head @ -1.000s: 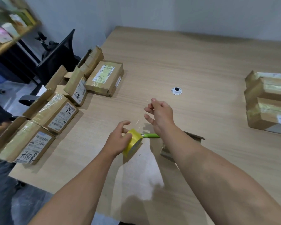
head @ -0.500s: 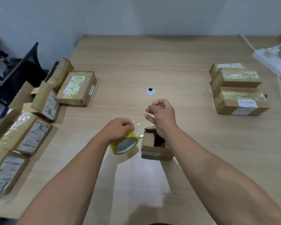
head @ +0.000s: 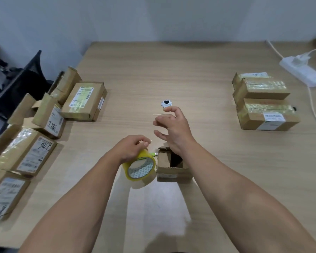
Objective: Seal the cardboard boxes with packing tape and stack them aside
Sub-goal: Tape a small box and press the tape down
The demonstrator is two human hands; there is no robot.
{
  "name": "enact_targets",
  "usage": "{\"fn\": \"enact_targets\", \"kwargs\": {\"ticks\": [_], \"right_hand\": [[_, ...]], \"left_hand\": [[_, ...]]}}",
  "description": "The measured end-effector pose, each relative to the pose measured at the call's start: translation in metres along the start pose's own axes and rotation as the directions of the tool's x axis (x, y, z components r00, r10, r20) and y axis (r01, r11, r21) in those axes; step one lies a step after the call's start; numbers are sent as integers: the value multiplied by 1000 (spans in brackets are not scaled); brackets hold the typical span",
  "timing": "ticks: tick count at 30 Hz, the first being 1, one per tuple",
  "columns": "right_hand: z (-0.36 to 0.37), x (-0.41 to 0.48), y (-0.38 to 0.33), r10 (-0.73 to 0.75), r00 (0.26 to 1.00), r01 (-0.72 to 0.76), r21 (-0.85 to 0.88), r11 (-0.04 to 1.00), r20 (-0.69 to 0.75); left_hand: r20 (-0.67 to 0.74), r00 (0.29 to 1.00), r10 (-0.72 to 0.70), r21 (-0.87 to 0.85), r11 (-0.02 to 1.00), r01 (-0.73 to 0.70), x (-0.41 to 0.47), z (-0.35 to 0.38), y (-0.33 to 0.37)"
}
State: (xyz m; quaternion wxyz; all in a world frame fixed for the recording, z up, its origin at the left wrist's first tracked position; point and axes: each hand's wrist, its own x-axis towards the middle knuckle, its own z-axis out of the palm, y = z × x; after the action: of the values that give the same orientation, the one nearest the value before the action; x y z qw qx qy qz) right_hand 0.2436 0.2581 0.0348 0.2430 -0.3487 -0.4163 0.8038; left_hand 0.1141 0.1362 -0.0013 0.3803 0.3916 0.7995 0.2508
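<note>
My left hand (head: 130, 149) grips a yellow roll of clear packing tape (head: 140, 168) from above, just left of a small cardboard box (head: 173, 169) whose top is open. My right hand (head: 171, 127) hovers beyond that box with its fingers spread and loosely curled. A faint strip of clear tape (head: 158, 114) shows at its fingertips; the thumb and fingers are apart. A green tip (head: 153, 154) pokes out between roll and box. Taped boxes (head: 263, 105) are stacked at the right. Several labelled boxes (head: 84, 100) lie along the left edge.
A round cable grommet (head: 166, 103) sits in the wooden table (head: 171, 70) just past my right hand. A white power strip (head: 303, 70) with its cord lies at the far right. A black chair (head: 20, 79) stands off the left edge.
The view has swung right, bringing the taped stack into sight. My right hand has moved farther from the roll and its fingers have spread from a pinch. The left hand keeps hold of the roll.
</note>
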Motion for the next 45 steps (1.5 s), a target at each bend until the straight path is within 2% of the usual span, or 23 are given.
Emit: {"fn": "enact_targets", "kwargs": {"ticks": [3,6,9,14,16,18,20,22,25,28,32,35,37,40,42,45], "right_hand": [[12,-1,5,23,994,-21,-22,1000,107],[21,0,10,24,989,-22,-19,1000,144],[23,4,8,16,989,-10,-48,999,144],[10,9,5,-43,999,48,-167,985,34],[0,10,6,-128,991,111,-316,942,-34],[-14,9,5,-242,966,159,-538,828,-87],[-28,7,3,-312,942,145,-692,707,-121],[-42,4,2,-335,928,98,-760,642,-163],[-69,-3,2,-248,944,-12,-774,633,-217],[-91,-17,8,-125,979,-49,-781,623,-160],[-112,-35,20,-54,998,5,-763,647,-38],[-126,-46,28,8,997,55,-780,624,77],[-131,-51,33,47,988,92,-815,573,144],[-137,-54,40,48,978,157,-868,470,203],[-139,-53,47,4,980,176,-882,437,197],[-140,-51,63,-102,989,148,-850,506,111]], "left_hand": [[-36,999,2,-75,997,-5,-6,-2,-7],[-30,999,11,-137,990,-15,-11,-4,-11],[3,999,-34,-237,971,34,-14,-8,-11],[-15,1000,-21,-236,972,17,-10,-9,-6],[3,1000,-1,-187,982,1,-6,-10,-1],[39,999,23,-131,991,-18,-2,-10,6],[68,998,16,-113,994,-8,1,-12,12],[104,995,-5,-62,998,11,4,-14,17],[158,987,-6,-3,1000,6,8,-15,27],[189,982,11,-8,1000,-10,11,-14,36],[246,969,13,17,1000,-18,16,-12,45],[286,958,15,76,996,-38,19,-10,53],[300,954,8,123,991,-47,21,-9,57],[327,945,9,187,980,-74,21,-8,65],[366,931,-4,267,958,-101,22,-5,73],[411,909,-65,403,908,-117,26,8,83]]}}
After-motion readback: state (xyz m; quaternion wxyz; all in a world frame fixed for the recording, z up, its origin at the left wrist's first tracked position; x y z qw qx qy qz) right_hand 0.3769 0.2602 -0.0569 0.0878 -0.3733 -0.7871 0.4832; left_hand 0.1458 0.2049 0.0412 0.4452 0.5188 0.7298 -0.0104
